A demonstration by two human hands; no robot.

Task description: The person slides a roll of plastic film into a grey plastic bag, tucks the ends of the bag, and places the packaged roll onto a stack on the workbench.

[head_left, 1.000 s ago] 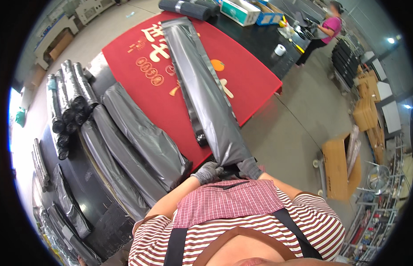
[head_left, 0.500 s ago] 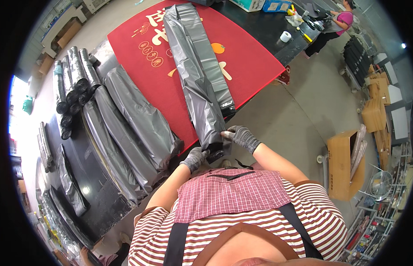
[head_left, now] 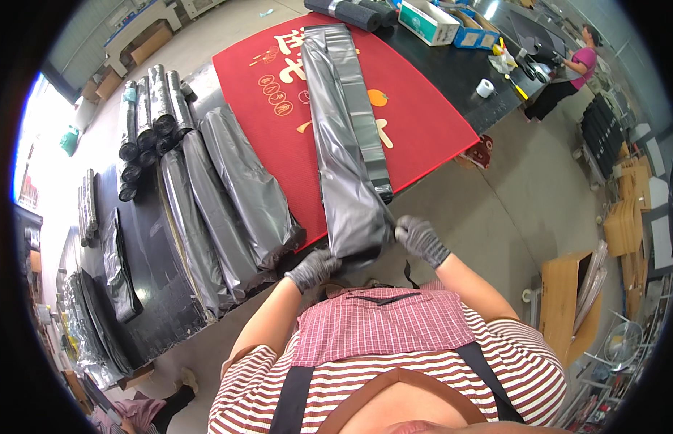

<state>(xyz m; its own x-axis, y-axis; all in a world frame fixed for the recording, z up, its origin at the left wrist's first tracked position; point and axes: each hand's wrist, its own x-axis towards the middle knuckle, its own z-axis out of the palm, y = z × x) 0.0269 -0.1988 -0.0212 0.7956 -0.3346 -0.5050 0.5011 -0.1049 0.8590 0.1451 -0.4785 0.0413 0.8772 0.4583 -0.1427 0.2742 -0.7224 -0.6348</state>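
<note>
A long silvery-grey plastic bag (head_left: 340,152) lies lengthwise on the red printed mat (head_left: 430,116), its near end hanging past the table edge. My left hand (head_left: 313,270), in a grey knit glove, is closed on the left side of the bag's mouth. On the right side, my gloved right hand (head_left: 419,239) pinches the other edge. Between them the mouth is spread wide, dark inside. Beneath the bag's right side lies a flatter folded grey plastic piece (head_left: 365,116). What the bag contains is hidden.
Several filled grey plastic bags (head_left: 246,188) lie left of the mat, beside a stack of wrapped rolls (head_left: 159,108). A white paper roll (head_left: 485,88) and a blue box (head_left: 472,35) stand far right. A co-worker (head_left: 579,61) stands there. Cardboard boxes (head_left: 564,289) stand on the floor.
My hands have moved apart, the right one outward, and the bag's near end has opened from a bunched shape to a wide mouth. The whole view has shifted slightly.
</note>
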